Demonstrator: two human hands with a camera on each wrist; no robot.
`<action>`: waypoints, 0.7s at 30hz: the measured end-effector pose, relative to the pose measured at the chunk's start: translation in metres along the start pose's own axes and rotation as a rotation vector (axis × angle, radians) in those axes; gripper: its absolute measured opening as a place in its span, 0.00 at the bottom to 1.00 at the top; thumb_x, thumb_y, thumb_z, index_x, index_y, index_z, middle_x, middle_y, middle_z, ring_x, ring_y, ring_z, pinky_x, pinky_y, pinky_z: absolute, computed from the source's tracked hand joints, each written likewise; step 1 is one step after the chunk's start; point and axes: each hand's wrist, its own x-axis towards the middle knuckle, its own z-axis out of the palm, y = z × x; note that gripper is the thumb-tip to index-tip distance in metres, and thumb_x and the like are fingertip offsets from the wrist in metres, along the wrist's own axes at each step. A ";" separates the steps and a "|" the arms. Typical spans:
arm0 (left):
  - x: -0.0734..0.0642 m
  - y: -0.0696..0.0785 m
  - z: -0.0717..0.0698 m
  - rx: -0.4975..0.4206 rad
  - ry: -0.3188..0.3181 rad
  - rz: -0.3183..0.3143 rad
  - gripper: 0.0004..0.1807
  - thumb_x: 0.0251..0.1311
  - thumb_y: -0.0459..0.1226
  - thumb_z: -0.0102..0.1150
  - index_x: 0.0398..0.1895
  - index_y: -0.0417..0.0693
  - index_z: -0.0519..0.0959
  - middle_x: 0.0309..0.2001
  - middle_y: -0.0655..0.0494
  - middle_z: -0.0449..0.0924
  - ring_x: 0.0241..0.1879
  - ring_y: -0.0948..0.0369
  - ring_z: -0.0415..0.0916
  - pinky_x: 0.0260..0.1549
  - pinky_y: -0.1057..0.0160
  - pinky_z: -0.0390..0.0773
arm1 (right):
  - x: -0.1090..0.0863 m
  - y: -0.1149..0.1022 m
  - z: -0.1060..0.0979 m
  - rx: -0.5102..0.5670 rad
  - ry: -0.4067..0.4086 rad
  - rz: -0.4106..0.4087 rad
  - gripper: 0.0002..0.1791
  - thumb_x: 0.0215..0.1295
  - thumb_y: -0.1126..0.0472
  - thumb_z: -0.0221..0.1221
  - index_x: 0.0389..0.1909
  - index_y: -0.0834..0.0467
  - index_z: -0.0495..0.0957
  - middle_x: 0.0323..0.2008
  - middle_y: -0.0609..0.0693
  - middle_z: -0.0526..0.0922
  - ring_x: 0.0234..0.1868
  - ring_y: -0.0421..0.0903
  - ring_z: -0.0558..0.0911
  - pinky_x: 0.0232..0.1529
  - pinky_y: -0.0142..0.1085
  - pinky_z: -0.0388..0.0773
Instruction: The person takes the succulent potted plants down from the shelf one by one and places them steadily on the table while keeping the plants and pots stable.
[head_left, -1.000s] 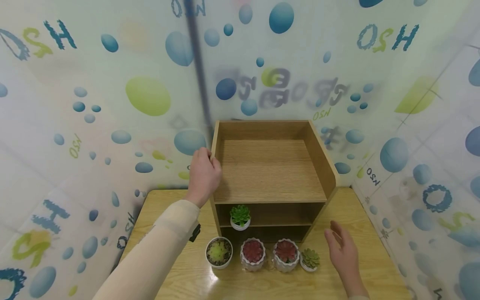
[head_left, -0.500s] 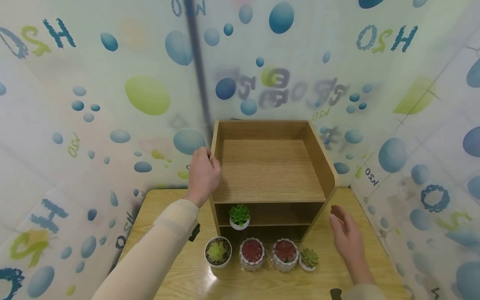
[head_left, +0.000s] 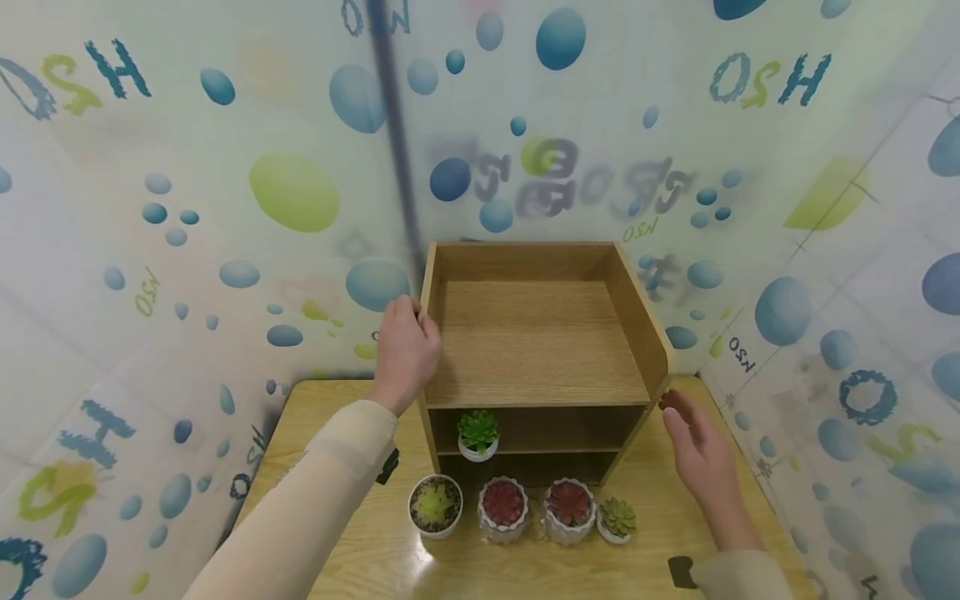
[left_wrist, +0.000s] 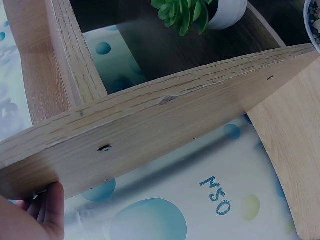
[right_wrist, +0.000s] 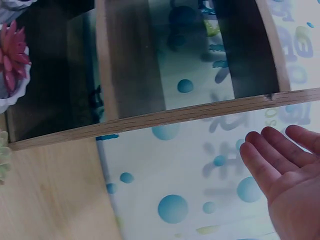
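Note:
My left hand [head_left: 405, 350] is at the upper left side of a wooden shelf unit [head_left: 540, 342]. Its fingers are bent against the side panel, and they show low on that panel's outer face [left_wrist: 130, 145] in the left wrist view. Beyond the unit's right side, my right hand [head_left: 703, 450] has its fingers extended and holds nothing. In the right wrist view its fingers [right_wrist: 270, 155] are beside the right panel [right_wrist: 195, 112], with a gap between. A green succulent in a white pot [head_left: 477, 435] stands on the middle shelf, at its left.
Before the unit, on the wooden table [head_left: 360, 550], stand a cactus pot [head_left: 435, 504], two pots of red succulents [head_left: 503, 508] [head_left: 568, 510] and a small pale green succulent [head_left: 617, 520]. Patterned wall covering [head_left: 300, 125] rises close behind and on both sides.
My right hand has moved up and slightly right, away from the small succulent and alongside the unit's right panel. My left hand and the unit stay in place.

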 end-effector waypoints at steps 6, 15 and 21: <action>0.000 0.000 0.000 0.000 -0.002 -0.001 0.11 0.76 0.34 0.41 0.47 0.33 0.70 0.44 0.38 0.69 0.38 0.46 0.66 0.38 0.50 0.72 | 0.008 -0.006 -0.004 0.013 -0.014 -0.042 0.23 0.80 0.61 0.51 0.68 0.69 0.72 0.61 0.69 0.80 0.53 0.13 0.69 0.54 0.10 0.62; -0.001 0.000 0.000 -0.005 -0.007 -0.004 0.11 0.75 0.34 0.41 0.47 0.32 0.70 0.45 0.38 0.70 0.39 0.46 0.66 0.39 0.50 0.72 | 0.018 -0.014 -0.008 -0.025 -0.030 -0.028 0.24 0.81 0.57 0.50 0.68 0.68 0.72 0.62 0.68 0.79 0.53 0.16 0.67 0.53 0.09 0.61; 0.000 0.001 0.000 -0.007 -0.007 -0.001 0.12 0.75 0.34 0.41 0.48 0.32 0.70 0.46 0.37 0.70 0.39 0.45 0.66 0.40 0.50 0.73 | 0.027 -0.023 -0.011 -0.067 -0.019 -0.051 0.24 0.81 0.56 0.50 0.68 0.68 0.73 0.59 0.69 0.81 0.56 0.49 0.80 0.52 0.11 0.61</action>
